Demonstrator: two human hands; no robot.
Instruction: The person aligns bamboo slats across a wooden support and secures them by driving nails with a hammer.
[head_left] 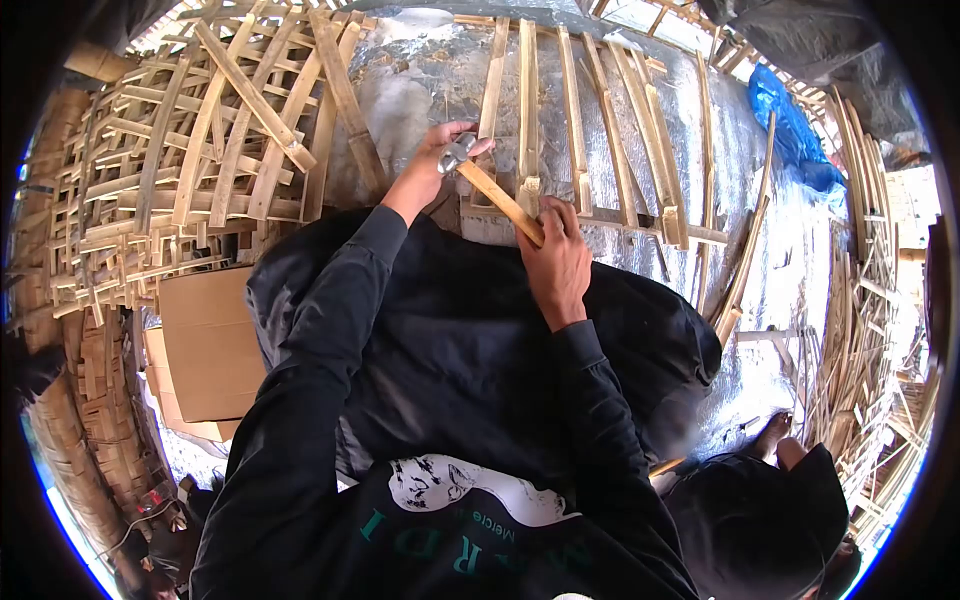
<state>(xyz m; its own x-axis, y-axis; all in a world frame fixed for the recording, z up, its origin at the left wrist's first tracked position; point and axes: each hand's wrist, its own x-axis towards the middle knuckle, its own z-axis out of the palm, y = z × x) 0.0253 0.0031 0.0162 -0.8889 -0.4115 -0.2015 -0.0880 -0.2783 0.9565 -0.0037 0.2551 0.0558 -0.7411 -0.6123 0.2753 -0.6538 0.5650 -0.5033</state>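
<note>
A hammer (505, 200) with a metal head and a pale wooden handle lies slantwise above my lap. My right hand (560, 262) is wrapped round the lower end of its handle. My left hand (425, 172) is at the hammer's head, fingers curled beside the near part of a bamboo slat (493, 85). The hammer head covers part of the left fingers, so what they pinch cannot be made out. Right of it, another bamboo slat (528, 95) runs away from me to a crosswise strip (610, 217) near my knees.
Woven bamboo lattice panels (150, 140) are piled at the left, above a cardboard box (208, 340). Several more slats lie on the silvery floor sheet (410, 95). Blue plastic (795, 130) and bundled bamboo strips (865, 300) are at the right. Another person's dark-clothed leg (760, 520) is at lower right.
</note>
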